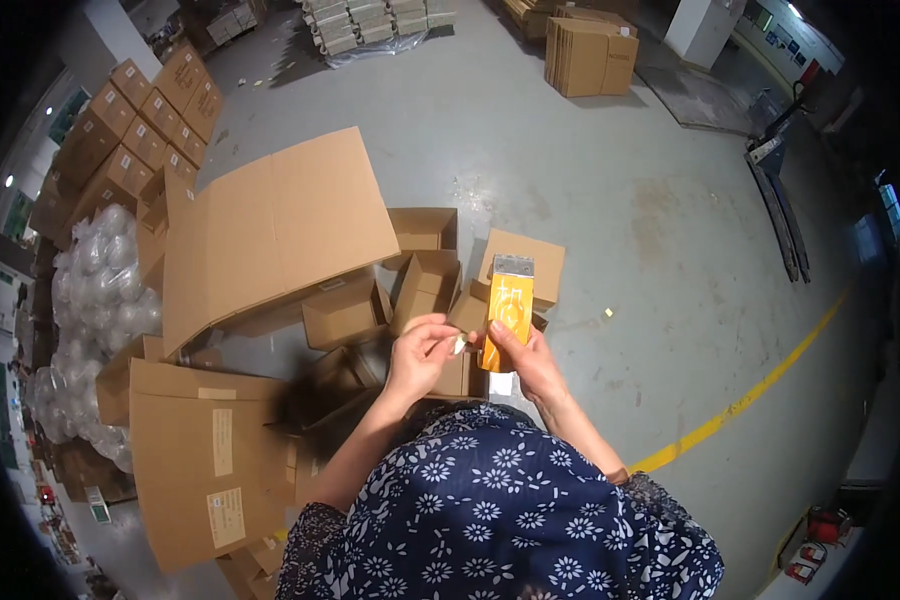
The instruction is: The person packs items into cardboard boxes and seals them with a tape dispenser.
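Note:
My right hand (532, 366) is closed around a long yellow-orange tool (511, 305) with a grey metal end and pale hand-drawn marks; its exact kind I cannot make out. Its metal end points away from me, and my thumb lies on its face. Just to the left, my left hand (420, 355) pinches a small white piece (459, 345) between thumb and fingertips, close to the tool's near end. Below the tool, by my right wrist, a white patch (503, 384) shows. Open cardboard boxes (428, 285) stand beneath and beyond both hands.
A large cardboard sheet (280, 230) and a flattened carton (205, 460) lie to my left. Plastic-wrapped goods (110, 300) and stacked cartons (150, 125) stand farther left. At the far right is a pallet jack (775, 190); a carton stack (590, 60) stands at the back.

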Demonstrator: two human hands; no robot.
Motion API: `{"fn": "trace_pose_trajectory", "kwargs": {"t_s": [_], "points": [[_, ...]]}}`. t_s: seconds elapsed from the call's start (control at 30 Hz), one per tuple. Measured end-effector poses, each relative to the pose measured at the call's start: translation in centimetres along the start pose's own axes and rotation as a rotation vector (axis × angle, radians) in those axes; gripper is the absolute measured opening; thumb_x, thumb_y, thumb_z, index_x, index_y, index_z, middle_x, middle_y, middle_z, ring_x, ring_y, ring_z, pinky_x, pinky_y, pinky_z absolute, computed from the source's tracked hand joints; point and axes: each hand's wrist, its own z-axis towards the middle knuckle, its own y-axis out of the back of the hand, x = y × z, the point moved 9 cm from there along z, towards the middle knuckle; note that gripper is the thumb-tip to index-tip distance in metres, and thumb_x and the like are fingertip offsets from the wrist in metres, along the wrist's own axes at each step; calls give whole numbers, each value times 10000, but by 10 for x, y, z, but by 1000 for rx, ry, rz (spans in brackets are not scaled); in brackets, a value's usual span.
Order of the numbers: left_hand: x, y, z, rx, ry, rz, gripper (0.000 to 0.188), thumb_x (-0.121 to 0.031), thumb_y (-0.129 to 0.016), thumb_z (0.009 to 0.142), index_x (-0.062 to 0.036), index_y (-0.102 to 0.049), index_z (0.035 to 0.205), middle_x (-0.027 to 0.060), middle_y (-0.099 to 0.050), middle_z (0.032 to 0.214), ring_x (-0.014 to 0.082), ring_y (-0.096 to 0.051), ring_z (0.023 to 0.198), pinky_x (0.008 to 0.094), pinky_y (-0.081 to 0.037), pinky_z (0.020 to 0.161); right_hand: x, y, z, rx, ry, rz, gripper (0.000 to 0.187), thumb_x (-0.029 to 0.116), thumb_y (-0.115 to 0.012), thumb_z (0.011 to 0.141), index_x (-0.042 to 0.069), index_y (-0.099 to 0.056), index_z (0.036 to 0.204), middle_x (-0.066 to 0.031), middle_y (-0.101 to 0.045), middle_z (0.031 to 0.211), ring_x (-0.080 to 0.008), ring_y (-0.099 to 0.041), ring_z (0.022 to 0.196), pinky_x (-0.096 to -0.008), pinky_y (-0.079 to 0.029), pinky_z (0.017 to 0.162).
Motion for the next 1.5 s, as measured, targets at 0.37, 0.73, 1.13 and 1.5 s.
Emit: {"fn": "trace_pose_trajectory", "kwargs": {"t_s": [0.37,0.73,1.13,1.5], "points": [[8,1,-13,-117,154,-107,242,-4,-685,769,54,-596,987,100,-661,883,136,-633,766,242,-516,677,-1,-6,-2,-140,198,-130,308,262,-647,861,27,-534,1027,-6,-597,801,-58,-528,660,-210,-438,574],[-15,-23,-29,0,-65,335,136,-75,-584,867,13,-643,952,31,-627,752,81,-567,658,226,-444,582,-2,1,-21,-239,201,-93,279,271,-614,886,21,-551,992,-1,-601,825,-58,-544,717,-208,-454,613],[47,-3,-34,169,378,-34,228,-178,-623,878,12,-608,1004,33,-652,876,73,-601,755,203,-502,607,-30,-12,-24,-60,-72,133,290,300,-568,910,33,-551,1021,-26,-625,853,-90,-583,747,-224,-471,667],[79,0,-51,625,191,585,251,-255,-569,839,-28,-663,786,123,-621,750,230,-597,820,311,-462,735,-77,140,-25,-530,-5,54,365,394,-642,838,73,-557,989,-67,-628,803,-168,-613,707,-308,-507,637]]}}
